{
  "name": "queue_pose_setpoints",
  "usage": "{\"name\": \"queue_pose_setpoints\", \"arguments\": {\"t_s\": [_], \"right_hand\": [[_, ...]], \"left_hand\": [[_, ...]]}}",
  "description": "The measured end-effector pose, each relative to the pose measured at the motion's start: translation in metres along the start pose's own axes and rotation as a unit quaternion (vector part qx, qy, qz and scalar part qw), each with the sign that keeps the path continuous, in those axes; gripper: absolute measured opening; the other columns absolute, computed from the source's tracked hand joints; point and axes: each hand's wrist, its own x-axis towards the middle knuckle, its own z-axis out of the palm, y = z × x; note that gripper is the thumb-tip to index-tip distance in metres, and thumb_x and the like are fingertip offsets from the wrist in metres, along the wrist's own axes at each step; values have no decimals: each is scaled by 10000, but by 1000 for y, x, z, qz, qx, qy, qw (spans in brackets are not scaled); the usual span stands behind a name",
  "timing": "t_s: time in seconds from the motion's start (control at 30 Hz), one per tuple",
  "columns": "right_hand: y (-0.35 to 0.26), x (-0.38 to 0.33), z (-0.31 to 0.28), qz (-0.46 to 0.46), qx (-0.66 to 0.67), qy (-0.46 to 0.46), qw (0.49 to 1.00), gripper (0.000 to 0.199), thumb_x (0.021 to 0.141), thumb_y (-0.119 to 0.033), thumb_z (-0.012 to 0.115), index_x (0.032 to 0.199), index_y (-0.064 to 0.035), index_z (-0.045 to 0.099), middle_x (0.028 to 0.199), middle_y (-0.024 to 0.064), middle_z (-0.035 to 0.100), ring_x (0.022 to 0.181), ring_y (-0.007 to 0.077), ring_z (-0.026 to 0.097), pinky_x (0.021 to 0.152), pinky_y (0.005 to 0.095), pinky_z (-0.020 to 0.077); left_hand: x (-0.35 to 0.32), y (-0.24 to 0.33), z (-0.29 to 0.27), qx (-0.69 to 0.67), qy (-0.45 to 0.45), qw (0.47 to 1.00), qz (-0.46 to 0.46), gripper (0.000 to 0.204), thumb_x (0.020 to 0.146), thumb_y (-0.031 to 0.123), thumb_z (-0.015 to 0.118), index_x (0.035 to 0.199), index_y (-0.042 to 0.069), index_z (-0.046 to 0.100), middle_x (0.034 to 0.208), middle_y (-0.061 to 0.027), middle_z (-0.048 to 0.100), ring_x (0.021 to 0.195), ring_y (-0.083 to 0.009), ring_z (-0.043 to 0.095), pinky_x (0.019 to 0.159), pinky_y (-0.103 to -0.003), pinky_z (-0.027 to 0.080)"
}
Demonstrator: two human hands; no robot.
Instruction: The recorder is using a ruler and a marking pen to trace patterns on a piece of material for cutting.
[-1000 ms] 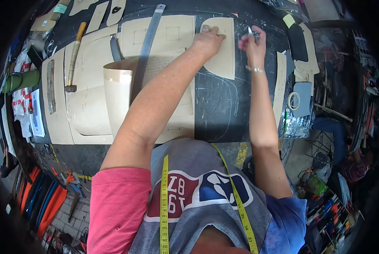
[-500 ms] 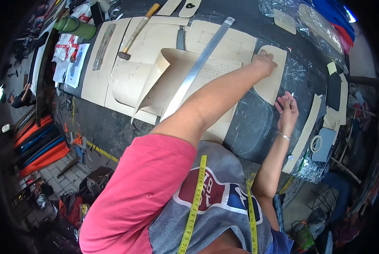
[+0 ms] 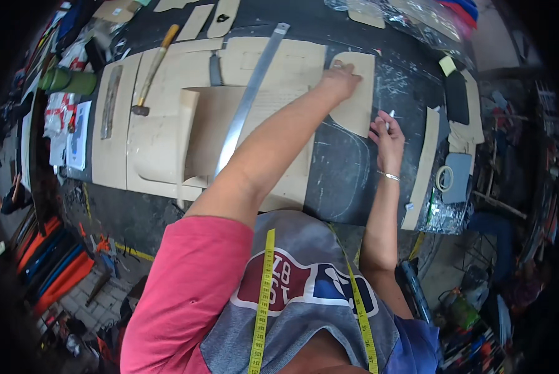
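My left hand (image 3: 342, 81) lies with its fingers spread on a tan cardboard template (image 3: 357, 103), which has a rounded lower end and rests on the dark worktable (image 3: 392, 81). To the right of the template, just above the table, my right hand (image 3: 388, 138) pinches a short white marking stick (image 3: 389, 117); its exact kind is hard to make out. Below the template, a curved white outline (image 3: 360, 181) shows on the table. A long steel ruler (image 3: 249, 93) lies slantwise on the cardboard sheets, left of my left forearm, which hides its lower end.
A partly curled cardboard sheet (image 3: 211, 131) lies left of the ruler. Farther left are a hammer (image 3: 158, 65), a grey-handled tool (image 3: 215, 70) and a flat wooden bar (image 3: 111, 103). A cardboard strip (image 3: 422, 168) and a tape roll (image 3: 444, 179) sit at the right edge.
The whole view has shifted, so the table appears farther left and slightly higher. Both hands keep about the same places by the template; the stick in my right hand shows more plainly.
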Motion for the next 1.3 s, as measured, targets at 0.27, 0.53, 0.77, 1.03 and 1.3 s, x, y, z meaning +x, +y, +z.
{"name": "queue_pose_setpoints", "arguments": {"t_s": [0.27, 0.53, 0.77, 1.03, 1.3], "right_hand": [[-6, 1, 4, -9, -98, 31, 995, 313, 1017, -180, 673, 1289, -25, 680, 1121, 25, 708, 928, 106, 670, 786, 246, 537], [-6, 0, 5, -17, -107, 33, 994, 295, 1010, -168, 677, 1269, -29, 691, 1060, 10, 709, 894, 85, 663, 765, 234, 529], [-3, 1, 6, -24, -128, 38, 991, 293, 1017, -167, 665, 1271, -23, 689, 1045, 10, 705, 889, 83, 662, 761, 232, 527], [4, 6, 4, -38, -105, 37, 993, 301, 1011, -171, 681, 1264, -8, 689, 1007, 3, 698, 846, 61, 627, 742, 221, 515], [18, 12, 1, -63, -159, 54, 984, 299, 1003, -157, 694, 1258, -1, 689, 951, -11, 691, 778, 48, 597, 705, 215, 502]], "left_hand": [[-2, 12, -14, 41, -28, 999, -3, 762, 772, -14, 775, 1462, 254, 593, 1499, -89, 502, 1429, -382, 444, 1077, -415, 527], [5, 13, -26, 48, -134, 990, -13, 1190, 615, 64, 953, 1617, 279, 349, 1708, -96, 236, 1516, -431, 309, 1183, -450, 437], [3, 12, -27, 55, -128, 990, -15, 1186, 611, 68, 955, 1612, 285, 358, 1706, -90, 244, 1521, -423, 302, 1176, -452, 444], [1, 16, -28, 39, -118, 992, -18, 1164, 619, 42, 940, 1607, 279, 372, 1702, -95, 254, 1520, -423, 309, 1172, -459, 447], [1, 18, -25, 21, -102, 994, -25, 1120, 627, 6, 920, 1588, 269, 410, 1671, -94, 317, 1507, -418, 333, 1143, -455, 478]]}}
